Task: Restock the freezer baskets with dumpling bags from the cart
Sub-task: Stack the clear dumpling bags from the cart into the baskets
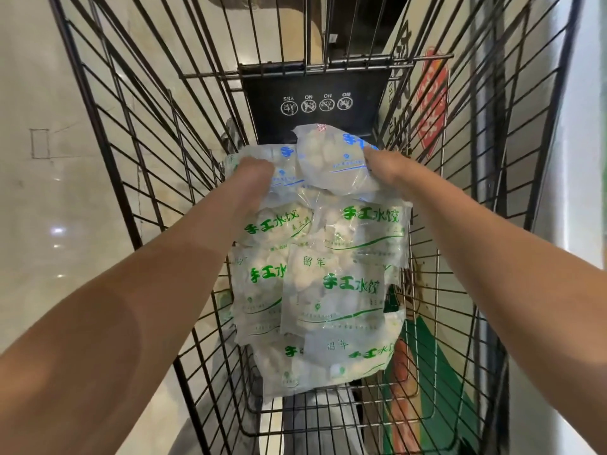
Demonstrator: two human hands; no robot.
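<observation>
2 hands (254,174) (382,167) in the cart (138,178) — fingers hidden, grip unclear — on blue-print dumpling bags (331,162).

A pale glossy floor (49,208) lies left; a printed panel (433,103) stands right.

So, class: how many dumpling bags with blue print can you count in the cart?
2, both at the far end of the cart: the left blue-print bag held by the left hand, the right blue-print bag held by the right hand. More may be hidden underneath.
</observation>
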